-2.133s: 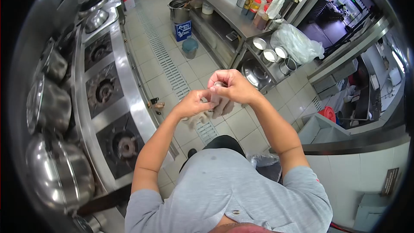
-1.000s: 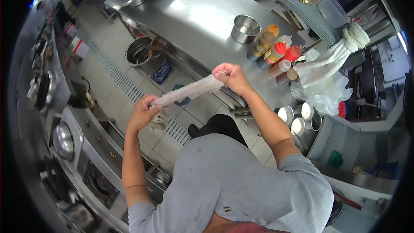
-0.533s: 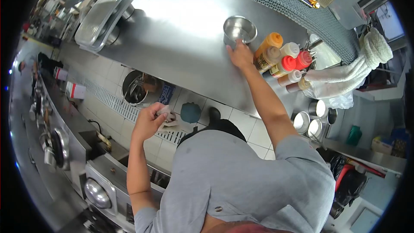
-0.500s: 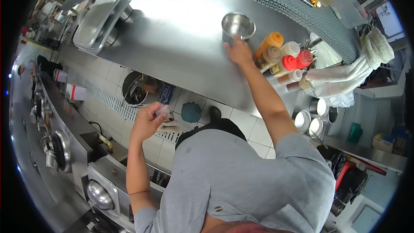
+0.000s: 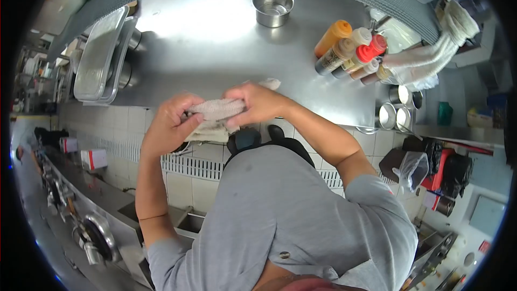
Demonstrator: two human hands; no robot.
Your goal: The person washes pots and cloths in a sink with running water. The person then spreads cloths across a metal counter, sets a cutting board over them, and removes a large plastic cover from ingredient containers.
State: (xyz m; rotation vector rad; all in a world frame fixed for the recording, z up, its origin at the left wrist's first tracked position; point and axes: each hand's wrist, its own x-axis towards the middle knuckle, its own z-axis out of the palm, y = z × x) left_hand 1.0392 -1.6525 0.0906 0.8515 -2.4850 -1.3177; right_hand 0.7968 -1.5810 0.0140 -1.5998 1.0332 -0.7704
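Between my two hands, over the near edge of the steel counter, is a bunched whitish cloth. My left hand grips its left end, thumb pressed against it. On its right end, my right hand is closed, and a loose tip of the cloth shows beyond the knuckles. A second, stained beige cloth hangs below the first one near my left hand; how it is held is hidden. Farther back on the counter, a round steel bowl stands upright, touched by neither hand.
Several sauce bottles stand on the counter's right side. Lidded trays are at its left end. A white towel hangs at the right, above metal containers. Stove equipment lies lower left.
My right hand has let go of the steel bowl and come back to grip the cloth beside my left hand. The bowl now stands farther back in view. The view has shifted over the counter.
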